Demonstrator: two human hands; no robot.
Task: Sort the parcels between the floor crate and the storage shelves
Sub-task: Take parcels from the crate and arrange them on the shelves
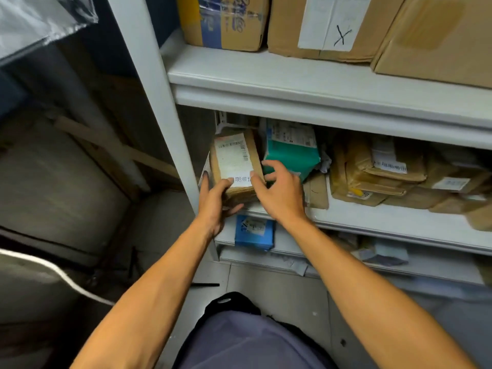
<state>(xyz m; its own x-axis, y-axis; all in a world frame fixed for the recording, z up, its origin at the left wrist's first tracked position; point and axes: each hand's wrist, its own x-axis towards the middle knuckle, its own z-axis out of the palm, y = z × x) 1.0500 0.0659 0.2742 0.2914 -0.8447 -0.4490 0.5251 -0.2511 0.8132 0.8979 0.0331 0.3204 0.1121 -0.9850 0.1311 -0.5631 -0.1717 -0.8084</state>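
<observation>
One head-worn wide view, looking forward and down, close to the white shelves (292,75), both forearms reaching in from below, floor beneath them

Label text on the brown parcel (234,166) is too blurred to read.

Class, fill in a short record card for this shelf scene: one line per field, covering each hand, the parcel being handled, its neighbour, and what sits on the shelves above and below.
left hand: left hand grips the front left corner of the brown cardboard parcel with a white label
right hand: right hand open, fingertips at the parcel's right edge
parcel position: left end of the middle white metal shelf
neighbour: teal plastic-wrapped parcel to its right
shelf above: large cardboard box marked with a black X
shelf below: small blue parcel
</observation>
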